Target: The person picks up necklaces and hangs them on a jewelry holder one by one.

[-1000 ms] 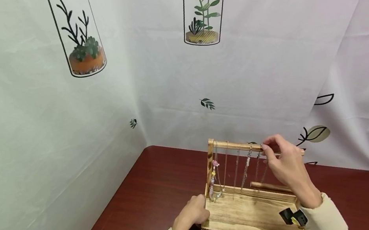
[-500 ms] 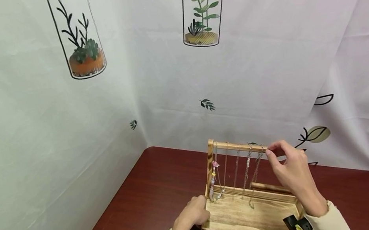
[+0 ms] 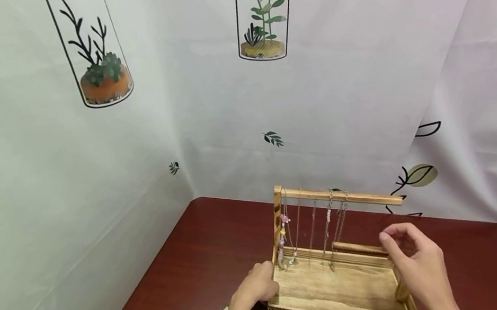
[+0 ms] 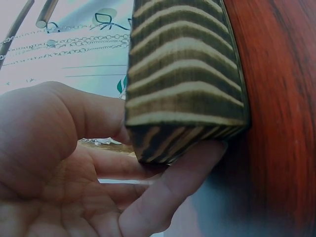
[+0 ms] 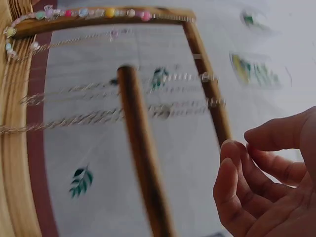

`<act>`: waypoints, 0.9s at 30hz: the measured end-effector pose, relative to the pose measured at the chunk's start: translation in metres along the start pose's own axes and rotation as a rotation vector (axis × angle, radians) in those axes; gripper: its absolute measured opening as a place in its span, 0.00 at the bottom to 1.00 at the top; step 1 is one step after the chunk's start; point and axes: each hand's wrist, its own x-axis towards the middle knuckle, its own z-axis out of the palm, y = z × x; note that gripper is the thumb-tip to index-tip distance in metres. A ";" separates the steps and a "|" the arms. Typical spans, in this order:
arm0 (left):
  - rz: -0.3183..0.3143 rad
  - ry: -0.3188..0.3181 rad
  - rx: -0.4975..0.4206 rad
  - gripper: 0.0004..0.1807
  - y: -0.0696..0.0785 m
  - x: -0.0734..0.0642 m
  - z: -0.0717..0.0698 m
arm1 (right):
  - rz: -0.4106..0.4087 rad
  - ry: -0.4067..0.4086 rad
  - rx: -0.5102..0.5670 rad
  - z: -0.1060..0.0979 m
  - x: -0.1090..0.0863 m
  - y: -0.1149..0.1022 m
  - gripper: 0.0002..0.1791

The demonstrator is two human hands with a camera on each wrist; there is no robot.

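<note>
A wooden jewelry stand with a tray base point(image 3: 346, 290) stands on the dark red table. My left hand point(image 3: 258, 285) grips its front left corner; the left wrist view shows the thumb and fingers around the striped wooden corner point(image 4: 185, 74). Several necklaces hang from the upper bar point(image 3: 370, 198): a colored bead necklace point(image 3: 283, 241) by the left post, then fine chains, with a silver chain necklace point(image 3: 341, 212) furthest right. My right hand point(image 3: 416, 261) hovers over the tray's right side, below the bar's free end. Its fingers are loosely curled, with nothing visible in them.
A shorter wooden rod point(image 3: 359, 247) projects behind the tray, below the upper bar; bare wood ends it. The table point(image 3: 177, 289) extends left and right of the stand. Pale cloth point(image 3: 319, 112) printed with plants hangs behind.
My right hand has left the bar and the rightmost silver chain necklace, moving down and right. That chain hangs freely beside its neighbor. The left hand keeps its hold on the corner.
</note>
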 end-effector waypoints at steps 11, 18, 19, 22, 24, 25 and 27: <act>0.004 0.008 0.004 0.08 -0.007 -0.006 -0.004 | 0.000 0.062 -0.078 -0.022 0.002 0.017 0.05; 0.029 0.029 0.016 0.11 -0.007 -0.010 -0.006 | 0.051 0.083 -0.104 -0.034 0.005 0.025 0.06; 0.032 0.034 0.015 0.11 -0.007 -0.010 -0.007 | 0.058 0.088 -0.104 -0.036 0.006 0.025 0.06; 0.042 0.056 0.024 0.12 -0.006 -0.010 -0.007 | 0.086 0.097 -0.099 -0.038 0.007 0.025 0.07; 0.036 0.068 0.027 0.12 -0.007 -0.011 -0.007 | 0.099 0.098 -0.097 -0.038 0.007 0.025 0.07; 0.030 0.069 0.029 0.12 -0.007 -0.011 -0.007 | 0.102 0.093 -0.091 -0.038 0.008 0.025 0.08; 0.027 0.074 0.033 0.12 -0.007 -0.011 -0.007 | 0.107 0.087 -0.089 -0.039 0.008 0.025 0.08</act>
